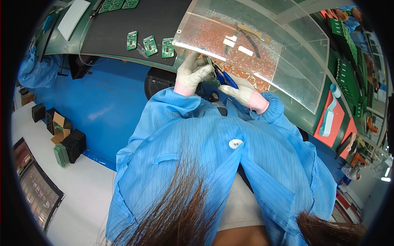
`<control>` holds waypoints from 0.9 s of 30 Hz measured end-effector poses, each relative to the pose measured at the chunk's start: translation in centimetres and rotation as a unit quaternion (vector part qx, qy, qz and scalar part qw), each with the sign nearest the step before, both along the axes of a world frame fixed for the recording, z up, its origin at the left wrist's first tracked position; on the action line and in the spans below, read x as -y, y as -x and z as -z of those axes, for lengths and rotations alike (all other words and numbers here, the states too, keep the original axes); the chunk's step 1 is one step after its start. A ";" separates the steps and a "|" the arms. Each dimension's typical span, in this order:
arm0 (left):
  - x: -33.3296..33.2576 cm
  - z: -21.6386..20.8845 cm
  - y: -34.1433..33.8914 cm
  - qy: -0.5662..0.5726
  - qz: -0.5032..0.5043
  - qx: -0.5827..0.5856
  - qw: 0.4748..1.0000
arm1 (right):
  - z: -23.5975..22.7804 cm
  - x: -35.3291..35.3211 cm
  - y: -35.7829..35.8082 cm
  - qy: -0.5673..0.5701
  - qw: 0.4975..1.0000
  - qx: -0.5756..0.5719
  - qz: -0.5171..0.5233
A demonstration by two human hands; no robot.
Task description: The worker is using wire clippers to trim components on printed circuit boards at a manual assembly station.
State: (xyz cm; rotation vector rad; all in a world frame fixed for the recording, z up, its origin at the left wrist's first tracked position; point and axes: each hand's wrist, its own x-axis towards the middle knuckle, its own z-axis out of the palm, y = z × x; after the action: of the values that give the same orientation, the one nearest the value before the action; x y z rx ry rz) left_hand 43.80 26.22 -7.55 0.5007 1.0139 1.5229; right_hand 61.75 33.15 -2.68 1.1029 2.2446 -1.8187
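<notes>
My left hand [191, 75], in a white glove with a pink cuff, pinches a small circuit board [209, 60] that its fingers mostly hide. My right hand [243, 91], gloved the same way, is closed round the blue handles of side cutters [227, 78]. The dark jaws of the cutters point up and left, against or very near the edge of the board; I cannot tell whether they touch it. Both hands are at the front edge of a clear plastic shield [298, 67].
Under the shield, cut scraps litter a reddish surface with pliers [253, 46] and white labels [245, 51]. Three green circuit boards [150, 45] lie on a black mat [107, 33] to the left, more behind them. On the right are a pale-blue strip [327, 121] and racked green boards [342, 76].
</notes>
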 end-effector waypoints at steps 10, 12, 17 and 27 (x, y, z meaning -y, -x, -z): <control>0.1 -1.0 -0.2 -0.004 -0.022 -0.008 1.000 | -0.3 -0.3 0.4 -0.038 0.998 0.047 -0.018; 0.1 -1.1 -0.2 0.001 -0.023 -0.012 1.000 | -0.1 -0.2 0.4 -0.054 0.997 0.044 -0.020; 0.1 -1.2 -0.2 0.008 -0.018 -0.017 1.000 | -0.7 0.0 0.4 -0.066 0.997 0.031 -0.007; 0.3 -1.0 -0.3 0.007 -0.022 -0.018 1.000 | -0.6 0.2 0.8 -0.120 0.991 0.057 0.000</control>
State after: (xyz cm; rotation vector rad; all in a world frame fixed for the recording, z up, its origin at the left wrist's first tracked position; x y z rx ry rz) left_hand 44.07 25.87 -6.52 0.5010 1.0674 1.5493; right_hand 60.96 32.93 -2.12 1.2062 2.4408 -1.4721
